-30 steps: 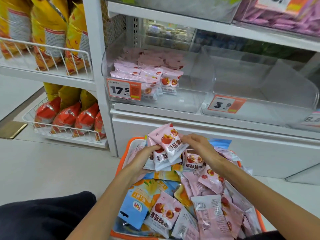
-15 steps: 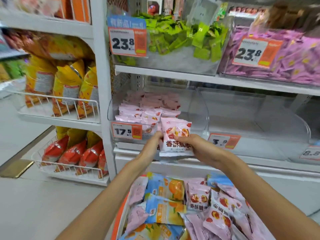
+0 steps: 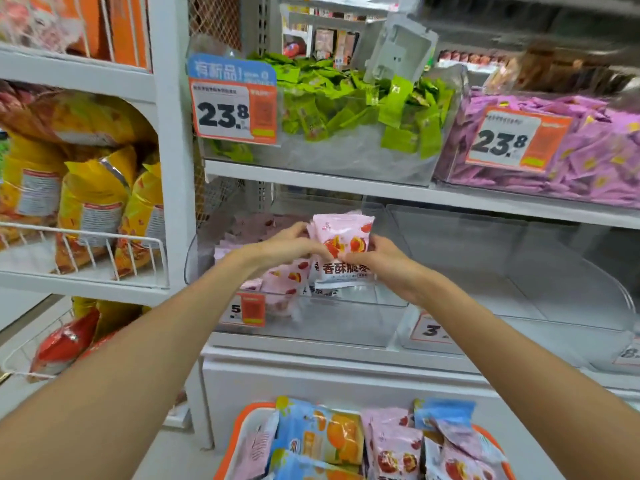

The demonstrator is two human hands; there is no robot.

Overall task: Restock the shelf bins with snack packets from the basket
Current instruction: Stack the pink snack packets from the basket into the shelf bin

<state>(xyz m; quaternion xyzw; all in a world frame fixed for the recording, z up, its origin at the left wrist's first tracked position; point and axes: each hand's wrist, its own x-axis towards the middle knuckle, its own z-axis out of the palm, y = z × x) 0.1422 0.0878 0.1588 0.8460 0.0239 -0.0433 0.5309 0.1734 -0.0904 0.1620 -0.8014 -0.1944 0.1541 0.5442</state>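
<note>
Bright, even store light around me, soft shadows under my arms, motion blur throughout, edges bowed by wide-angle

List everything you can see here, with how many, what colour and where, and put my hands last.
held packets: a small stack, pink, over the clear bin on the lower shelf
clear bin: one, transparent, lower shelf, partly filled with pink packets
empty bin: one, transparent, to its right
green packets: many, upper shelf bin
purple packets: many, upper right bin
price tags: several, orange and white, on bin fronts
yellow bags: several, wire rack at left
red bags: a few, lower wire rack
basket: one, orange, bottom, holding pink and blue packets
left hand: one, pinches the stack's left edge
right hand: one, grips the stack's right side
</note>
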